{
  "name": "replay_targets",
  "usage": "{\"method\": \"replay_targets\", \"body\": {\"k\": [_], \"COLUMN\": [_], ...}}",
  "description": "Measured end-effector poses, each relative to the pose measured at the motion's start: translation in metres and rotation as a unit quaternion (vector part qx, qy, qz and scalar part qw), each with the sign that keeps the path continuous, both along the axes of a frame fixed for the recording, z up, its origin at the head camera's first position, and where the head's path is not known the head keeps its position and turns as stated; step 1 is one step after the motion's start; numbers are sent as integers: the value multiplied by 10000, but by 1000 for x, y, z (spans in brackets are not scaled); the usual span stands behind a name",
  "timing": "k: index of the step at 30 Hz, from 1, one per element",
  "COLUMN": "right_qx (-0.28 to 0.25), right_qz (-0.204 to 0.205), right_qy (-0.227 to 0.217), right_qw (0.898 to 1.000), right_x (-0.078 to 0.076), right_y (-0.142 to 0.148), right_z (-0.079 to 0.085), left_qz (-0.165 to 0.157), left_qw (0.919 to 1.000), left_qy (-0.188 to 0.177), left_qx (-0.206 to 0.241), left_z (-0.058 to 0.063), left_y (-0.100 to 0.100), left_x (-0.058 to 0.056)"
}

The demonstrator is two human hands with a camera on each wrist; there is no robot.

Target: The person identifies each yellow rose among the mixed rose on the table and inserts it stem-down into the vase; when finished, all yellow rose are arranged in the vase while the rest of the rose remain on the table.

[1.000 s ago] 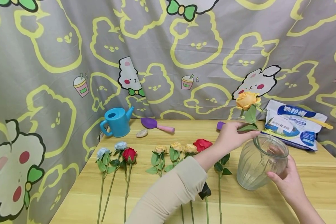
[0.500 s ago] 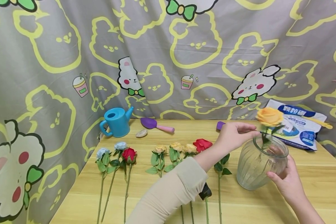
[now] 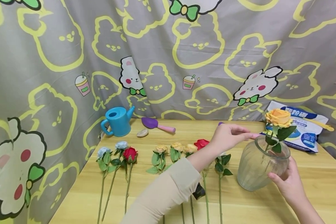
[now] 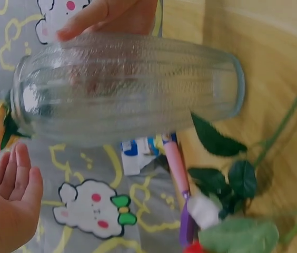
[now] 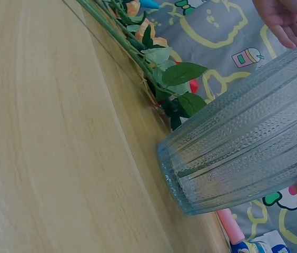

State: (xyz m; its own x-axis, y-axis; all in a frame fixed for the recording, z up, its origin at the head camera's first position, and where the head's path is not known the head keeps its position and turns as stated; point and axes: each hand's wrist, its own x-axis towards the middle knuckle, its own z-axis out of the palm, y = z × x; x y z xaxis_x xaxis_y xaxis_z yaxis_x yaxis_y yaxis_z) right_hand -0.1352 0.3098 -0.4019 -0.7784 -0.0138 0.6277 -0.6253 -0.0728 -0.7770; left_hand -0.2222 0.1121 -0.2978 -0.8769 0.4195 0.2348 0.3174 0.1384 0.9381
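Yellow rose (image 3: 279,118), one, lowered since earlier into one glass vase (image 3: 250,169) toward the desk's (image 3: 240,208) right edge. Left hand (image 3: 231,136): grip released beside the rim; right hand (image 3: 289,182): grip clasping the vase. Nearer the left edge: two blue flowers (image 3: 121,145), two red roses (image 3: 130,154), three paler yellow roses (image 3: 161,149); desk gap before vase.

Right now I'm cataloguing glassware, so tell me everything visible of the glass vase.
The glass vase looks clear with a faint blue-green tint, ribbed and pebbled, with a thick round rim and a body narrowing toward its base. It is mouth up at the right side of the table; any tilt is hard to judge. The right hand grips its side. A yellow rose stands in it, bloom above the rim. The left hand is near the rim, holding nothing.
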Motion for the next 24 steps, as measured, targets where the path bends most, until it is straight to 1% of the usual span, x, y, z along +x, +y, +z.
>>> {"method": "replay_targets", "body": {"k": [3, 6, 9, 11, 14, 17, 19, 21, 23, 24], "right_qx": [0, 23, 23, 1, -37, -90, -121, -147, -134, -144], "right_qz": [-36, -164, -258, -277, -187, -73, -33, -73, -108, -122], "right_qy": [-30, -202, -383, -440, -366, -212, -139, -178, -252, -290], "right_qw": [10000, 9997, 9989, 9986, 9991, 9997, 9998, 9997, 9995, 9994], "right_x": [1, 2, 2, 2, 2, 1, 0, 0, 0, 0], "right_y": [0, -1, -2, -2, -2, -2, -3, -3, -4, -4], "right_z": [0, 1, 3, 3, 3, 3, 3, 3, 4, 5], "left_qz": [17, -7, 52, 136, 362, 686, 904, 1042, 1189, 1202], "left_qw": [10000, 9994, 9983, 9974, 9945, 9898, 9850, 9793, 9701, 9662], "left_qy": [-13, -223, -465, -664, -979, -1245, -1462, -1720, -2084, -2240], "left_qx": [45, 278, 341, 262, 120, -56, -124, -211, -354, -427], "left_z": [-1, -2, -4, -8, -19, -35, -46, -55, -64, -68], "left_y": [-16, -38, -69, -94, -137, -179, -203, -223, -238, -244], "left_x": [-5, -12, -20, -25, -30, -31, -29, -25, -19, -16]}}
